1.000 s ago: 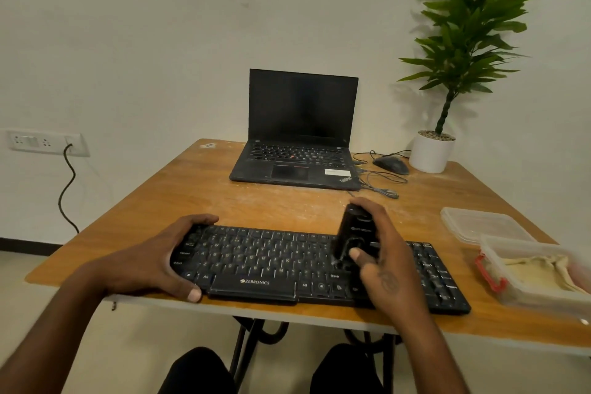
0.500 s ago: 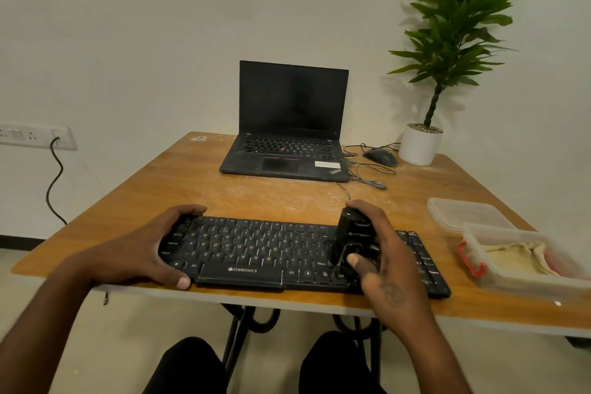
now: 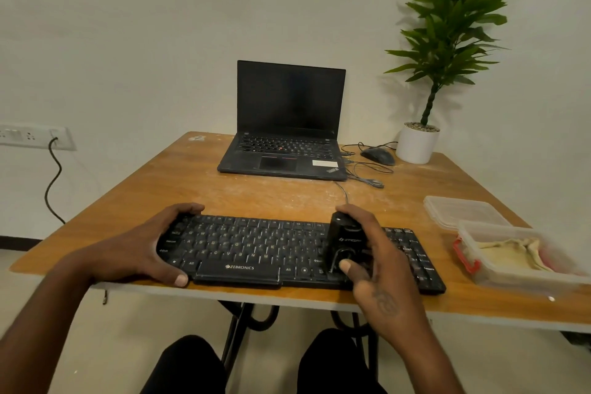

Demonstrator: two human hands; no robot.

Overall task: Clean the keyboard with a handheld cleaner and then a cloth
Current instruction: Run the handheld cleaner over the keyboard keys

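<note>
Both hands forward, fingers curled in grips.

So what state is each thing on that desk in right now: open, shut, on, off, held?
Laptop: lid open, screen dark.
Keyboard: flat on the table, left hand holds its left end.
Handheld cleaner: gripped by the right hand, standing on the keys.
Plastic container: open, cloth inside.
Lid: off, lying behind the container.
Wall socket: cable plugged in.

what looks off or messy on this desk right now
Pale dusty smears streak the wooden table between the keyboard and the laptop, and the mouse cable lies in a loose tangle beside the laptop. Nothing looks spilled or broken.
</note>
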